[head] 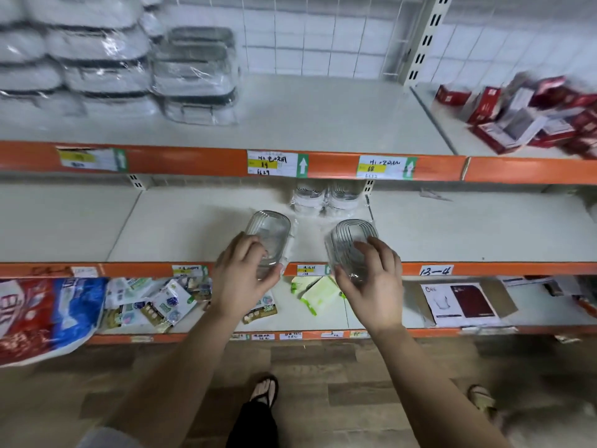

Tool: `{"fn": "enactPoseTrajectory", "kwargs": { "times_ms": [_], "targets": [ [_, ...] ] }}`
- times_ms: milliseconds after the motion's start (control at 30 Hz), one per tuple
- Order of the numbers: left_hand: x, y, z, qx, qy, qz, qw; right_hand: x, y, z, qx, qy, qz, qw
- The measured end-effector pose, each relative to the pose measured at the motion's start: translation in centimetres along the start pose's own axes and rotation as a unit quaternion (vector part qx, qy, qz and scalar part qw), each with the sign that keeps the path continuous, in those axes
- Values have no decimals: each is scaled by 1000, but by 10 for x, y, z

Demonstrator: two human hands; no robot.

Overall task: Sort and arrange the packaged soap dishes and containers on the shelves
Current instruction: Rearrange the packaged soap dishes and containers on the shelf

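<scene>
Head view.

Gripped in left hand (240, 279): left soap dish (269, 234), a clear, oblong, round-cornered piece with a ribbed top, in glossy film. Fingers curled over its near end, thumb along the right side. Positioned over the front edge of the middle shelf (193, 227), far end pointing inward. Contact with the shelf board: cannot tell.

Gripped in right hand (371, 279): right soap dish (352, 237), same oval shape, with concentric ridges more distinct. Fingers curled over the near right side, thumb low on the left. Also over the front edge of the same shelf, just beside the other dish but apart from it.

At the back of the middle shelf, between and beyond both dishes: stacked soap dishes (326, 198) in two short film-wrapped columns standing side by side.

On the upper shelf (307, 118), left: wrapped containers (97, 59), white, rounded-rectangular and dark-rimmed, in tall stacks. Next to them, clear containers (197, 76), also film-wrapped. Far right: red boxes (533, 114) in a loose heap, blurred.

On the orange shelf edge: price labels (277, 163) in paper, handwritten, with green arrows.

Lower shelf: red-and-blue bag (45, 315), small packets (161, 302), green packets (316, 295) and a flat box (458, 302).

Below: wood-grain floor (323, 367) and a sandalled foot (265, 389).
</scene>
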State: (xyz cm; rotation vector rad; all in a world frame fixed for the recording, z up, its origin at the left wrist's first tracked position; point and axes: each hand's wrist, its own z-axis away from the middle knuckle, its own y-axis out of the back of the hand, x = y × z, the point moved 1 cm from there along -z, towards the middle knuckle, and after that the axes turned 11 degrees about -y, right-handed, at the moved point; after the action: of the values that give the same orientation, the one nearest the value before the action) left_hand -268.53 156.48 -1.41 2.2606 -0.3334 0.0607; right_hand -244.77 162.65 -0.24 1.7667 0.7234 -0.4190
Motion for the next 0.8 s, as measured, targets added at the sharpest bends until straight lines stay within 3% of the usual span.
{"fn": "enactPoseTrajectory", "kwargs": {
  "times_ms": [267, 500, 800],
  "targets": [
    [25, 80, -18, 52, -12, 3, 999, -51, 54, -5, 54, 71, -79, 993],
    [2, 125, -58, 118, -14, -2, 993, -90, 66, -41, 57, 100, -91, 989],
    [-59, 136, -120, -19, 22, 74, 997, -138, 56, -112, -20, 119, -23, 992]
  ]
}}
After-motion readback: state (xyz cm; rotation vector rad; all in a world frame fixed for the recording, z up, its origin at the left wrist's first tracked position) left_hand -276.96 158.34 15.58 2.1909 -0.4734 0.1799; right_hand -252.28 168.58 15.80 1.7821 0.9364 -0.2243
